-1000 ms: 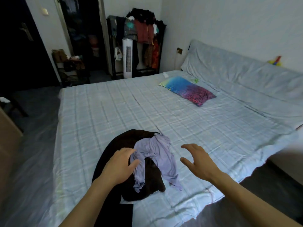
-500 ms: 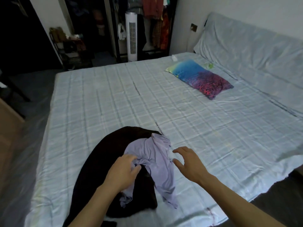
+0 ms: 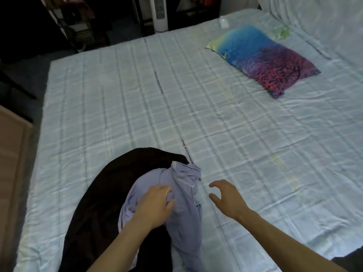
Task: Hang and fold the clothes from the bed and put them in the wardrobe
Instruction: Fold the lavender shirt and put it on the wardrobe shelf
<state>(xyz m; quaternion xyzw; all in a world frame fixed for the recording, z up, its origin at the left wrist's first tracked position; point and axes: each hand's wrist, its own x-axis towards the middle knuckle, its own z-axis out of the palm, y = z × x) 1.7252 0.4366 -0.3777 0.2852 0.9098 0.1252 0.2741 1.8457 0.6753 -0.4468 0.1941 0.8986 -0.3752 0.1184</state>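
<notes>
Lilac top (image 3: 182,203) sits bunched on the dark garment (image 3: 102,193) near the bed's (image 3: 137,105) edge — left hand (image 3: 155,205) gripping it, right hand (image 3: 227,199) spread, empty — looks light and floppy, best grabbed by the shoulders.

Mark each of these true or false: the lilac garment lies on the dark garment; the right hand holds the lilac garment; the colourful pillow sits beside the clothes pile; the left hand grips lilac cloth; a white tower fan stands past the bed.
1. The crumpled lilac cloth garment lies on the dark brown garment. True.
2. The right hand holds it. False: it hovers beside it, fingers spread, holding nothing.
3. The blue-and-magenta pillow is beside the pile. False: it lies far across the pale checked bed sheet.
4. The left hand grips lilac cloth. True.
5. A white tower fan stands past the bed. True.
</notes>
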